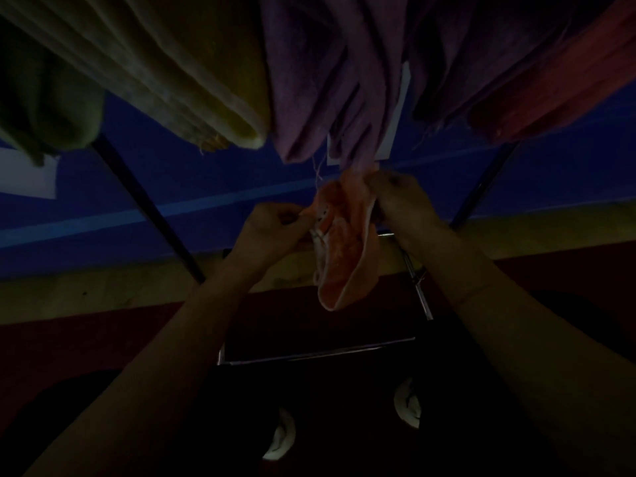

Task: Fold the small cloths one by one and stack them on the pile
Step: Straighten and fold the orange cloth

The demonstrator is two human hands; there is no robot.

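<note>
head view is dim: my left hand (275,224) pinches one edge of the small orange cloth (344,246), and my right hand (395,197) grips the opposite top corner, a little higher and farther out. the cloth hangs between them in the air, its long axis running downward from my fingers, bunched and not yet flat. the left hand sits lower and nearer me, so i judge the next fold means levelling the two corners. i can't see the pile; only hanging towels (309,80) above.

No text, label, brand or number can be read in this dim view.
</note>
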